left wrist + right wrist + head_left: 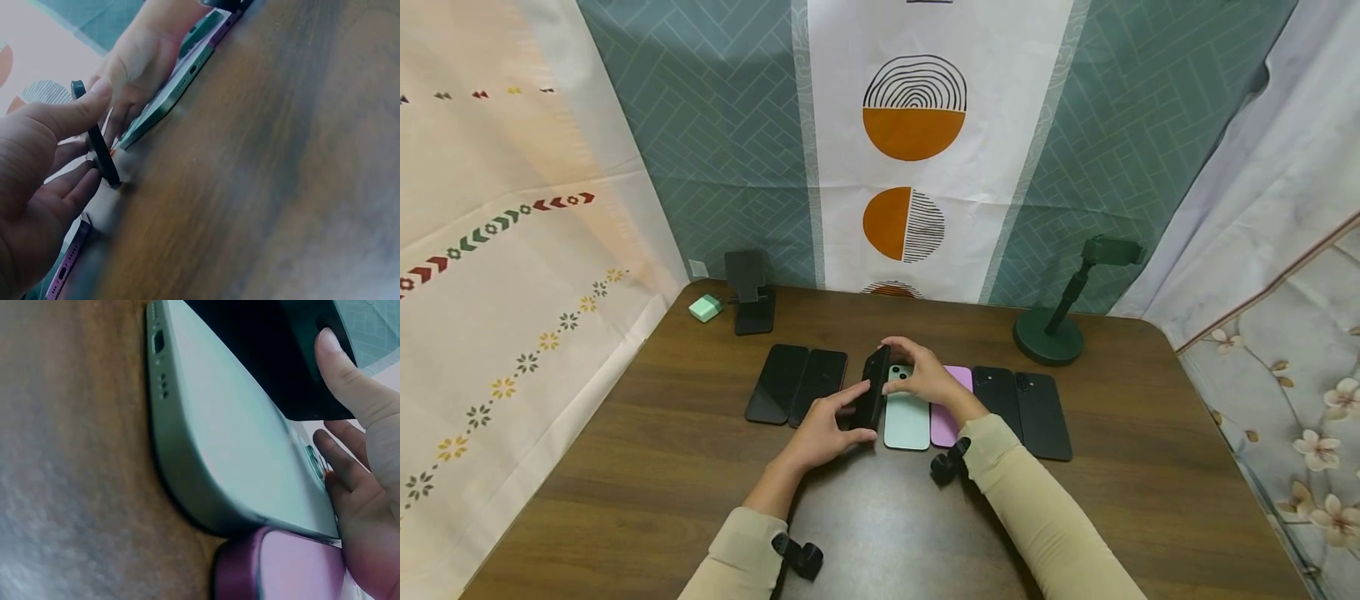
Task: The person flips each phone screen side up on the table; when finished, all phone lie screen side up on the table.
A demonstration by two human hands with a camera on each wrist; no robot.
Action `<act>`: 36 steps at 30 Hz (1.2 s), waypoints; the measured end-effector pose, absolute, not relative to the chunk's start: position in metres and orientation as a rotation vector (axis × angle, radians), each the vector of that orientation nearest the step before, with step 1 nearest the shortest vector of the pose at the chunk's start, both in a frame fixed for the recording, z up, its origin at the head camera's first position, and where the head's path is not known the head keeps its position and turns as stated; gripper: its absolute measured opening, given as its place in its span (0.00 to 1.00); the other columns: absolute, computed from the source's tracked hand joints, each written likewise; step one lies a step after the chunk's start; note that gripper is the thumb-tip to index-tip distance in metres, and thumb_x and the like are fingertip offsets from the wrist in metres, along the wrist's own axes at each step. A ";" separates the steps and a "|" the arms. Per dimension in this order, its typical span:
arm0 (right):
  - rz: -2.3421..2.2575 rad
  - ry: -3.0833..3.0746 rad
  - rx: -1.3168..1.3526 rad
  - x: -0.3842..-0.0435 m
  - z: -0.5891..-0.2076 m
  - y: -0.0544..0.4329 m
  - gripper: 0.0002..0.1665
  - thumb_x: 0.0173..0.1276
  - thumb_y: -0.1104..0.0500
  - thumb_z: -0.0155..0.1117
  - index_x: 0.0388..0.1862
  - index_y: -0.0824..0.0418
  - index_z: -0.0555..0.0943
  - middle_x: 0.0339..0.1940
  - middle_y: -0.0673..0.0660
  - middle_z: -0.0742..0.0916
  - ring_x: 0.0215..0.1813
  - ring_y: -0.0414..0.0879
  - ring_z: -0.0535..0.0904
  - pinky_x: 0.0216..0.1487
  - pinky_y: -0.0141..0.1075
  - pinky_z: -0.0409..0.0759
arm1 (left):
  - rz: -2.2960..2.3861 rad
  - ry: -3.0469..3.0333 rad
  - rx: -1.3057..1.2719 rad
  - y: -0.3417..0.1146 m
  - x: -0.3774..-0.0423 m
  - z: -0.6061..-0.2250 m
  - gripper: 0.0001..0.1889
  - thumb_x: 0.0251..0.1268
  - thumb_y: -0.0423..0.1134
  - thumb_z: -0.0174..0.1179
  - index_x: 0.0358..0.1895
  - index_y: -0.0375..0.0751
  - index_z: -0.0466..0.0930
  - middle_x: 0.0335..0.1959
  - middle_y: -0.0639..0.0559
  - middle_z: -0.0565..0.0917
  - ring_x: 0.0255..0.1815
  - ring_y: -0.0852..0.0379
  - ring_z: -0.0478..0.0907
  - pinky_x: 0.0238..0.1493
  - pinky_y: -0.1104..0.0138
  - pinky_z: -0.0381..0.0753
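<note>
A black smartphone (872,387) stands tilted up on its long edge in the row of phones. My left hand (822,429) grips it from the left, thumb and fingers spread along its sides. From the right, my right hand (928,379) holds its far end; the right wrist view shows the thumb (337,362) against the dark face of the phone (269,350). Just to the right, a mint green phone (907,421) lies back up beneath the right hand. Past it, a pink phone (943,425) lies partly hidden by the right wrist.
Two dark phones (777,385) (820,379) lie left of the hands, two black ones (997,400) (1045,421) to the right. At the back stand a black phone stand (754,312), a light green charger (705,308) and a dark green stand (1049,336) on the wooden table (1150,467).
</note>
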State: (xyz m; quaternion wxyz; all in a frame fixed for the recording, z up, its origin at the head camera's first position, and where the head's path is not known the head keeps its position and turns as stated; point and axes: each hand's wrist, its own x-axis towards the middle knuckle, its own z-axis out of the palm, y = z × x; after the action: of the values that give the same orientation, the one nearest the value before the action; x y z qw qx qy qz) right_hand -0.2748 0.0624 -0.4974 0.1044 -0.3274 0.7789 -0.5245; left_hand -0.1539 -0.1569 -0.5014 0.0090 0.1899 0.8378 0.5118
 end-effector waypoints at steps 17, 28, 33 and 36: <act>-1.402 2.428 -0.920 -0.277 -0.502 0.059 0.49 0.55 0.58 0.82 0.73 0.66 0.69 0.59 0.62 0.85 0.63 0.55 0.79 0.69 0.53 0.72 | 1.767 2.490 0.655 -0.158 -0.155 -0.505 0.39 0.58 0.29 0.73 0.74 0.38 0.68 0.73 0.40 0.70 0.65 0.42 0.77 0.54 0.65 0.83; -1.306 2.498 -0.871 -0.275 -0.501 0.055 0.50 0.58 0.53 0.81 0.75 0.66 0.68 0.65 0.62 0.80 0.66 0.55 0.75 0.70 0.51 0.70 | 1.796 2.543 0.656 -0.158 -0.152 -0.504 0.43 0.55 0.28 0.74 0.76 0.39 0.66 0.77 0.43 0.66 0.68 0.43 0.74 0.55 0.61 0.83; -1.279 2.511 -0.879 -0.275 -0.501 0.053 0.51 0.58 0.52 0.81 0.76 0.67 0.67 0.67 0.62 0.79 0.67 0.55 0.75 0.70 0.52 0.70 | 1.766 2.616 0.707 -0.159 -0.153 -0.502 0.42 0.52 0.29 0.75 0.74 0.35 0.68 0.77 0.46 0.66 0.67 0.44 0.75 0.55 0.56 0.83; -1.262 2.511 -0.893 -0.274 -0.501 0.053 0.52 0.58 0.50 0.80 0.76 0.66 0.66 0.67 0.62 0.79 0.67 0.55 0.75 0.71 0.52 0.70 | 1.726 2.668 0.702 -0.160 -0.153 -0.499 0.43 0.50 0.30 0.77 0.73 0.33 0.68 0.76 0.47 0.67 0.62 0.45 0.79 0.54 0.57 0.84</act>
State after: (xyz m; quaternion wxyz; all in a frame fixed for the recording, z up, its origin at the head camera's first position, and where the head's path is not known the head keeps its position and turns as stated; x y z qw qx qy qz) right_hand -0.2744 0.0526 -0.5012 0.0962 -0.3014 0.8477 -0.4258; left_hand -0.1531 -0.1601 -0.4994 -0.0563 0.2153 0.8185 0.5297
